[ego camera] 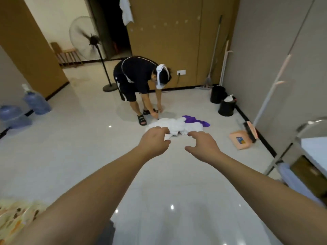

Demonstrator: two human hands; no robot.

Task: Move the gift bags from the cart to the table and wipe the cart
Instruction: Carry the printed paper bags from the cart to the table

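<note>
Reaching for a wiping cloth on the floor.
Left hand point(154, 140) loosely curled, right hand point(201, 142) spread, both empty above the white cloths point(174, 126); best to pinch a single cloth by one edge, lifting clear of the purple cloth point(196, 121). Cart point(311, 137) cut off at far right; gift bags not made out.

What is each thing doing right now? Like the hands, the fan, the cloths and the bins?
left hand: reaching out, fingers loosely curled, holding nothing
right hand: reaching out, fingers spread, empty
white cloths: crumpled in a heap on the floor
purple cloth: lying beside the white heap
fan: blades blurred, seems to be spinning
two black bins: upright by the wall
other person: bent over, hands near the floor
</note>
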